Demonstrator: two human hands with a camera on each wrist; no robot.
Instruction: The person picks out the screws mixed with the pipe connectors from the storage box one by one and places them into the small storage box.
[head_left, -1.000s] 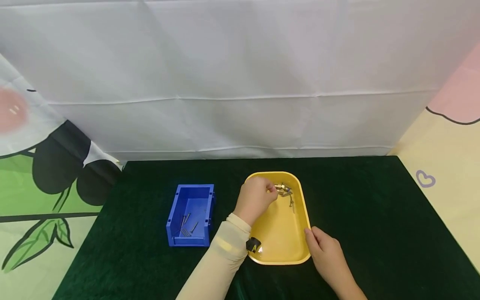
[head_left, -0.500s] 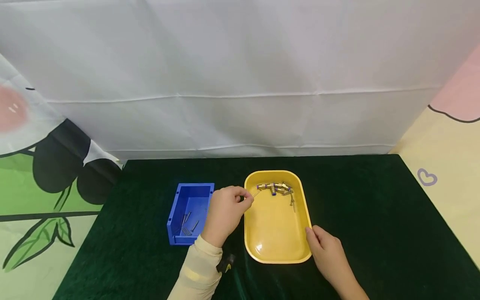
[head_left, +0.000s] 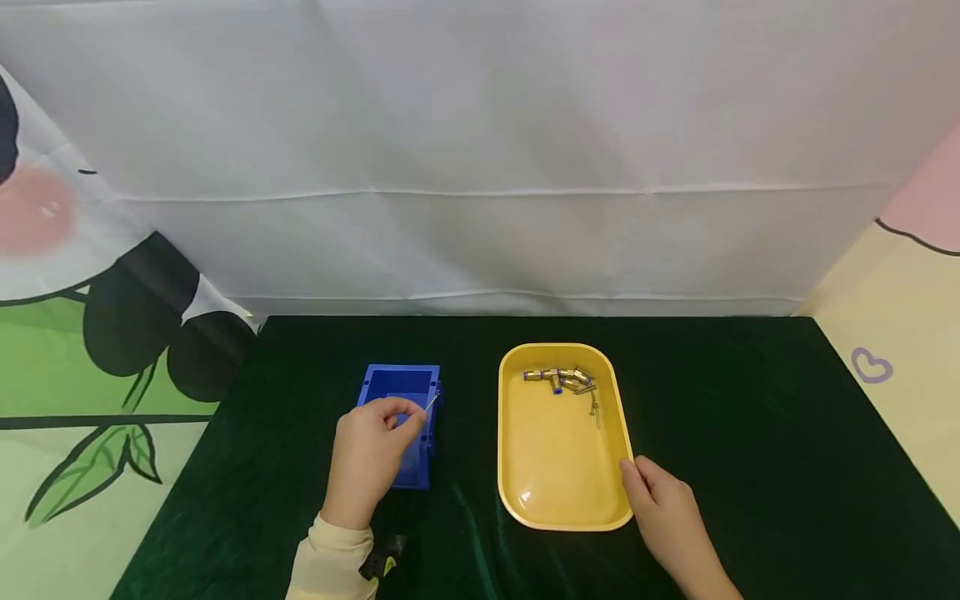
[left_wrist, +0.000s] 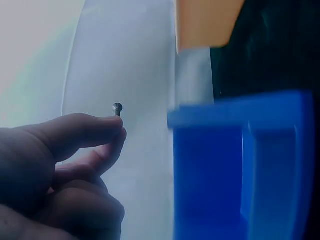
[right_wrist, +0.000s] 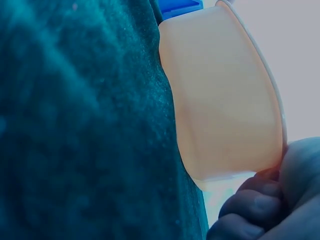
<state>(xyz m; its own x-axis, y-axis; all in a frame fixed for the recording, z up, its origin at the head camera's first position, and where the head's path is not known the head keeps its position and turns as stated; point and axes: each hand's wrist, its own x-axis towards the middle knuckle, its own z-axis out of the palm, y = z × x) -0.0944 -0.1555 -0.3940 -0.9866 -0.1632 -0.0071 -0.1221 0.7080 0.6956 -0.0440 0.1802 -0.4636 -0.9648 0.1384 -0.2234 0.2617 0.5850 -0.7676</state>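
My left hand (head_left: pixel 369 457) pinches a small screw (left_wrist: pixel 117 107) between thumb and forefinger, above the blue bin (head_left: pixel 402 367). In the left wrist view the screw's round head sticks up past the fingertips, and the bin's rim (left_wrist: pixel 220 116) lies to the right. The hand hides much of the bin's inside. My right hand (head_left: pixel 666 506) grips the right rim of a yellow tray (head_left: pixel 555 475), thumb on top and the other fingers curled below. Several brass fittings (head_left: pixel 556 383) with blue ends lie at the tray's far end, with a few screws (head_left: pixel 594 408) beside them.
Dark green cloth (head_left: pixel 712 392) covers the table. A strip of it separates the bin from the tray. Behind the far edge hangs a white sheet (head_left: pixel 495 250), with printed cloth (head_left: pixel 870 300) at the sides.
My left hand has come away from the fittings in the tray and moved left to the blue bin, carrying the screw. The right hand has stayed on the tray's rim.
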